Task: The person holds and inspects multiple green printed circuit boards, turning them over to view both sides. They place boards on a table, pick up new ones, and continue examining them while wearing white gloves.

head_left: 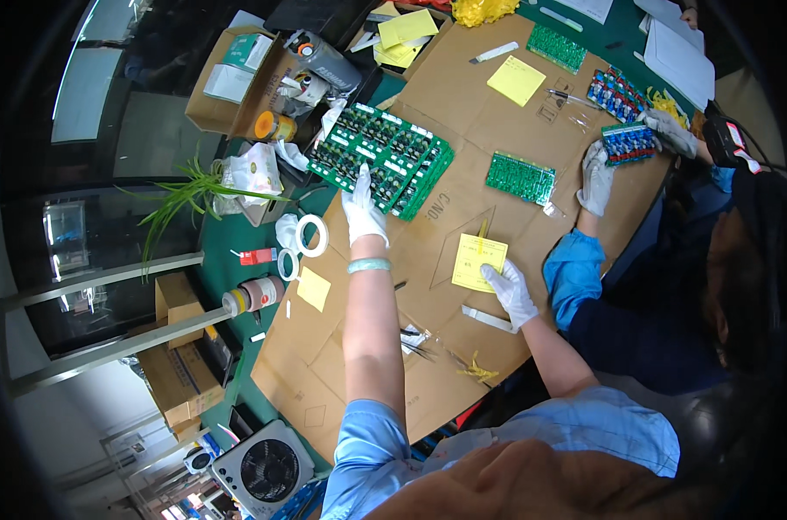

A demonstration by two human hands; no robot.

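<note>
My left hand (363, 212), in a white glove, reaches to the near edge of a stack of green circuit boards (378, 154) packed with small parts. Its index finger stretches out onto the boards and it grips nothing that I can see. In my gloved right hand (512, 293) is a yellow paper tag (477, 257) with a thin yellow tie at its top, pinched by its lower right corner above the cardboard. A single green circuit board (521, 178) lies beyond the tag.
Cardboard (445, 303) covers the table. At right, a co-worker's gloved hands hold a board with blue parts (629, 143). Tweezers (417, 344), yellow ties (477, 368) and a yellow note (314, 289) lie nearby. Tape rolls (312, 236) and a plant (194, 195) stand left.
</note>
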